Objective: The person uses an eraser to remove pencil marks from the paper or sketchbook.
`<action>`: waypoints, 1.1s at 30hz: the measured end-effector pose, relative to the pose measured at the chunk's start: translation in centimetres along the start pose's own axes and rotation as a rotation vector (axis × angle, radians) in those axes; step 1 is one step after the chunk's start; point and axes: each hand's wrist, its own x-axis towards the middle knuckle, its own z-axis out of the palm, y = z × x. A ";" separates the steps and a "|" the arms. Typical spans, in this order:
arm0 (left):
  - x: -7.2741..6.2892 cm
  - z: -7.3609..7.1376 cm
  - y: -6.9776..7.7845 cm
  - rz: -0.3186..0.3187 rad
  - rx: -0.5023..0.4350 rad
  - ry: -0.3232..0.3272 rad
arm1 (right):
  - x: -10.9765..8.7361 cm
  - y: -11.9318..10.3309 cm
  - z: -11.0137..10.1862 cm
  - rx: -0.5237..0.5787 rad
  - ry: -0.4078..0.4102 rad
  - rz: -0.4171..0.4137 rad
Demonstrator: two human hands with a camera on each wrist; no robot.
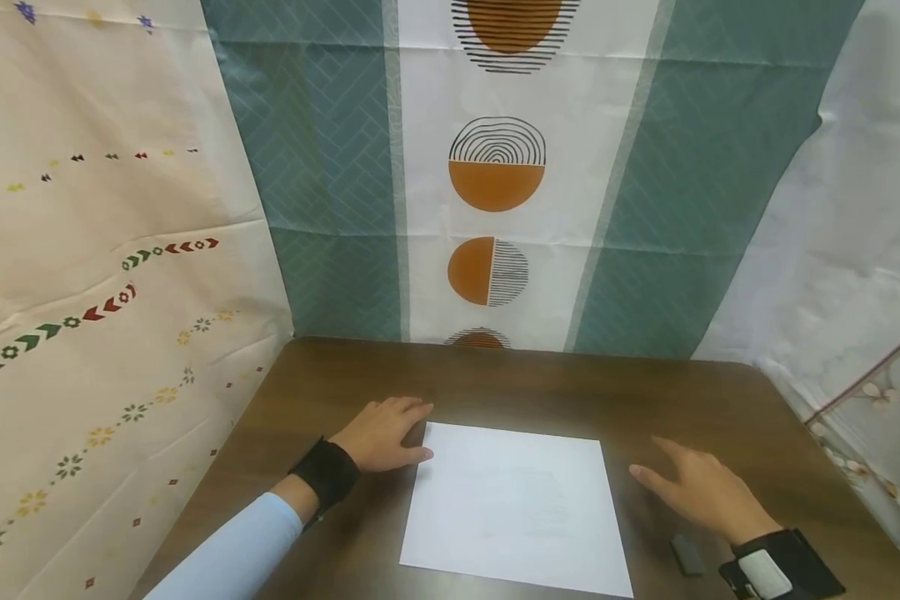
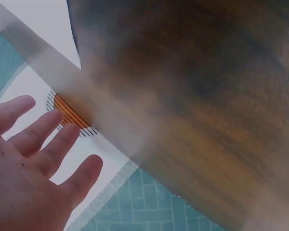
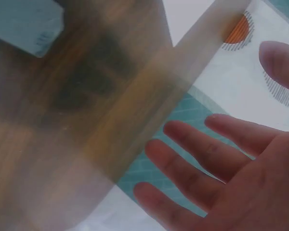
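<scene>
1. Paper [image 1: 513,508] lies flat on desk [image 1: 540,383] between left hand [image 1: 381,435] and right hand [image 1: 708,493]; long axis looks side-to-side.
2. Left hand nearer, at paper's left edge, contact unclear; right hand apart.
3. Both hands empty, fingers extended.

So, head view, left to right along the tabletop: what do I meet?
Light-blue fabric sleeve → black left wristband → bare left hand → white rectangular paper sheet → bare right hand → black right wristband.
</scene>
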 end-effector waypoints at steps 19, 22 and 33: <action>-0.4 2.0 0.5 0.047 -0.016 -0.061 | -1.8 2.4 1.3 -0.012 -0.265 0.158; -0.4 2.1 0.6 0.047 -0.016 -0.063 | -2.1 2.7 1.6 -0.035 -0.282 0.191; -0.5 3.0 0.5 0.034 0.005 -0.075 | -3.4 3.0 2.2 -0.082 -0.334 0.276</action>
